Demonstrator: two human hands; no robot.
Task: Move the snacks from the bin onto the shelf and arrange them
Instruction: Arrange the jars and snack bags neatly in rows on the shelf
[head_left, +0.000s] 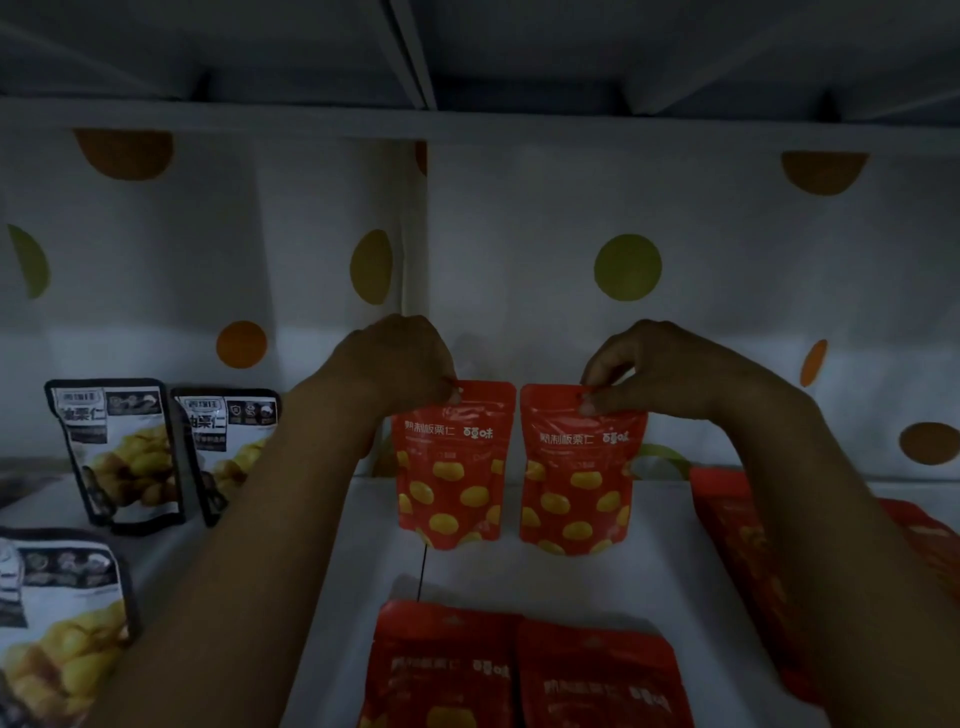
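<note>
The left hand (400, 358) pinches the top edge of one red snack pouch (452, 467) and the right hand (649, 364) pinches the top of a second red pouch (579, 478). Both pouches stand upright and just beside each other on the white shelf (571, 582). Two more red pouches (447, 670) stand nearer the camera, and others (737, 545) lie at the right. Three black-and-white pouches (122, 452) stand at the left, before a dotted back panel (519, 234).

A shop display, seemingly — a white shelf (571, 577) with rows of identical snacks: red pouches (454, 467) centre, white pouches (122, 452) left, polka-dot backing (519, 234) behind.
</note>
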